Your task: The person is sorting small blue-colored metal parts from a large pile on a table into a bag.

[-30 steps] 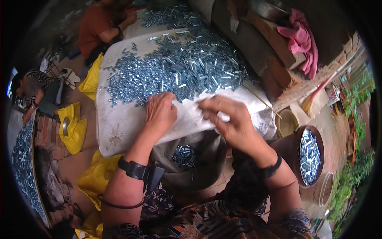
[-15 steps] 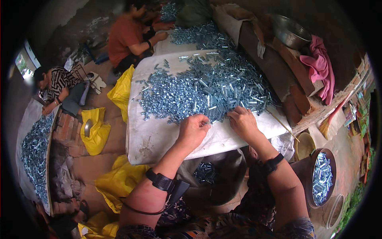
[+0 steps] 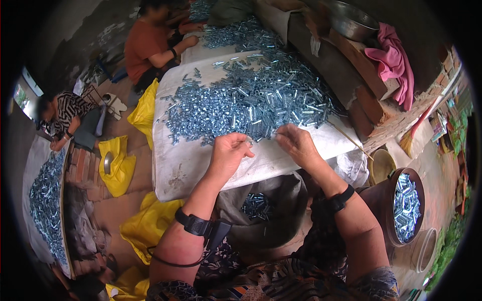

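Observation:
A wide heap of small shiny metal parts (image 3: 251,103) lies on a white cloth-covered table (image 3: 175,173). Small round pieces make up its left side, longer tube-like sleeves its right. At the heap's near edge, my left hand (image 3: 227,154) pinches a small metal piece (image 3: 249,141) between thumb and fingers. Just to the right, my right hand (image 3: 299,146) has its fingertips drawn together beside the sleeves; whatever they may hold is hidden. Below the table edge, between my forearms, a dark grey sack (image 3: 233,205) gapes with several metal sleeves (image 3: 257,205) inside.
A bucket of metal sleeves (image 3: 405,208) stands at right, near an empty-looking pale bucket (image 3: 427,251). A thin stick (image 3: 349,136) lies along the table's right side. Yellow bags (image 3: 118,165) lie at left. Two people work at other heaps, one far, one left.
My view has shifted slightly, so the table sits higher and further left. My hands have drawn back a little from the heap, and the right fingertips have lifted off the sleeves.

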Demonstrator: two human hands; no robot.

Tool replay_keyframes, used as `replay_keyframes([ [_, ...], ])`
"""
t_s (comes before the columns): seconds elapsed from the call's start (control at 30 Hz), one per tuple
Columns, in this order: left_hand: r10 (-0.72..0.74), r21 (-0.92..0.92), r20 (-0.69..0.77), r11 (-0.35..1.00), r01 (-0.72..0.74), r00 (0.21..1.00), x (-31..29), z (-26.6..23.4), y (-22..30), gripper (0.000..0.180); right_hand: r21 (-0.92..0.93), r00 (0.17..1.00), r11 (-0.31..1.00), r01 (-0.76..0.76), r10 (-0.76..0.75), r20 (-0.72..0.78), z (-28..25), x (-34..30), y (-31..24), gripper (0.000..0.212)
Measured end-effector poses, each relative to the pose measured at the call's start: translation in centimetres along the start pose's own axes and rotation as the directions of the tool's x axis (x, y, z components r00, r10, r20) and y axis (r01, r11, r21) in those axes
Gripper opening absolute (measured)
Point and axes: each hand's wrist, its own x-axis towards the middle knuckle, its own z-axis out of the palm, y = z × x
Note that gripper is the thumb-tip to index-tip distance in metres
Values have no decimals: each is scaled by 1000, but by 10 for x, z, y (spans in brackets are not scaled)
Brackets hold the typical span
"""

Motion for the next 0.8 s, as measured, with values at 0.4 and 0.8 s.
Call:
replay_keyframes([
  [0.4, -20, 10, 18, 1000, 20, 1000, 1, 12, 5, 16, 432, 979, 879, -202, 166, 120, 17, -11, -15, 19],
  [0.8, -33, -106, 44, 994, 37, 998, -6, 10, 15, 16, 718, 966, 653, -242, 231, 115, 21, -12, -19, 11],
])
